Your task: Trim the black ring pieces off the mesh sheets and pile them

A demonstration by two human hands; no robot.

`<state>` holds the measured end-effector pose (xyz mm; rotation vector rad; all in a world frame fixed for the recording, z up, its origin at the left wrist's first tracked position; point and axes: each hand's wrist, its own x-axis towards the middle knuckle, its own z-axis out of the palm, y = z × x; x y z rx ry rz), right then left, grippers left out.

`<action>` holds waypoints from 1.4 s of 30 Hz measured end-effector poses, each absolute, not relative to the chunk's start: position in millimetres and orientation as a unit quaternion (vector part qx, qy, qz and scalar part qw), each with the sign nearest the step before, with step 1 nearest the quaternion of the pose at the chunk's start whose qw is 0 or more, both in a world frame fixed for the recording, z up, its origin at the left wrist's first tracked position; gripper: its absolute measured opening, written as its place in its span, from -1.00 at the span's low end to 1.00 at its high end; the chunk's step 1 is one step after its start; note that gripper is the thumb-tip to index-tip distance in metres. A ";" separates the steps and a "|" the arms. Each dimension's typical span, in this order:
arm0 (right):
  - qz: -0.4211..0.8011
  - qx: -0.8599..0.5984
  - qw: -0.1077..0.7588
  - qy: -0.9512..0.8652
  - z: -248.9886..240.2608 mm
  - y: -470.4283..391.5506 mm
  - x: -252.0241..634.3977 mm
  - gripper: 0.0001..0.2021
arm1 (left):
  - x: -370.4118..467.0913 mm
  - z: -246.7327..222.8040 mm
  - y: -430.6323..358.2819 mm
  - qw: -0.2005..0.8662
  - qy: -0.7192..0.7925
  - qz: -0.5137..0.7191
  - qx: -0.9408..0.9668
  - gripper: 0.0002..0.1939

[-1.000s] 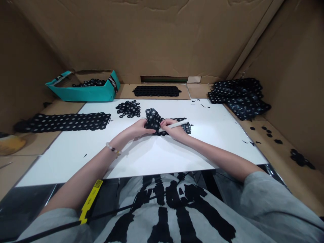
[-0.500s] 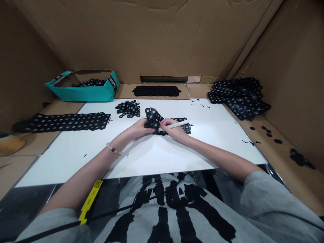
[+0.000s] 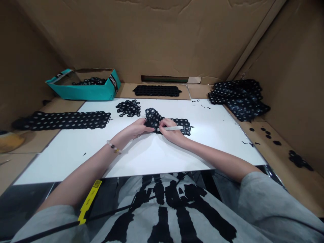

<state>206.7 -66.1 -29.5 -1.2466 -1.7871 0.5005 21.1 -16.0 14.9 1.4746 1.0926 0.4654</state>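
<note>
A black perforated sheet, dotted with round pale spots, lies folded in the middle of the white board. My left hand grips its left part, thumb on top. In my right hand is a slim white pen-like tool, its tip on the sheet beside my left thumb. The sheet's right end lies flat beyond my right fingers. The tool's exact kind is not clear, and its tip is partly hidden. Behind my left hand sits a pile of small black rings.
A long black dotted strip lies at left, with a teal box of black rings behind it. A dark strip rests at the back. Black sheets are heaped at back right. Black scraps lie on the cardboard at right.
The white tool's back end has swung down and a little left in my right hand. My left hand keeps its hold on the sheet, which has barely moved.
</note>
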 end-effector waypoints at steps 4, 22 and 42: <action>0.197 -0.497 0.429 -0.728 -30.2 -65.7 207.7 -0.80 | 20.5 14.6 -14.4 0.551 0.493 0.179 0.650 -0.68; 0.190 -0.501 0.422 -0.731 -27.3 -65.9 208.5 -0.81 | 16.2 9.5 -4.5 0.614 0.458 0.171 0.619 -0.56; 0.423 -0.418 0.450 -0.666 -9.8 -30.5 258.1 -0.81 | 14.4 12.1 -8.8 0.602 0.399 0.167 0.671 -0.66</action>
